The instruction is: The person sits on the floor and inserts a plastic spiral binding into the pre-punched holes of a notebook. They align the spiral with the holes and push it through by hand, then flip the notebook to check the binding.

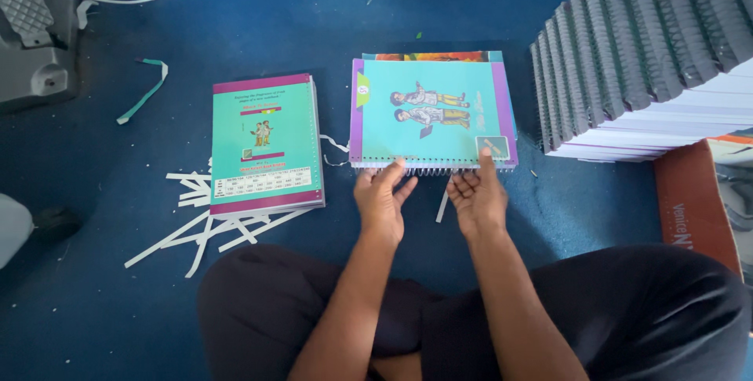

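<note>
1. Left hand [382, 200] and right hand [477, 196]: fingers loosely spread, tips on the wire-spine edge of the spiral notebook stack [431, 110]; nothing gripped.
2. Stack lies mid-floor on the blue carpet [94, 271].
3. Done, probably: pile of books [267, 145] at left.
4. Left: big fanned stack [651, 51] towards the right edge.

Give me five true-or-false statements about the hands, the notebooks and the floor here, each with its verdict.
1. Both hands, left hand and right hand, touch the spiral edge of the teal notebook. True.
2. The second notebook lies to the person's right. False: it lies to the left.
3. White paper strips lie on the floor. True.
4. The floor is red. False: it is blue.
5. A tall stack of notebooks stands at the right. True.
</note>
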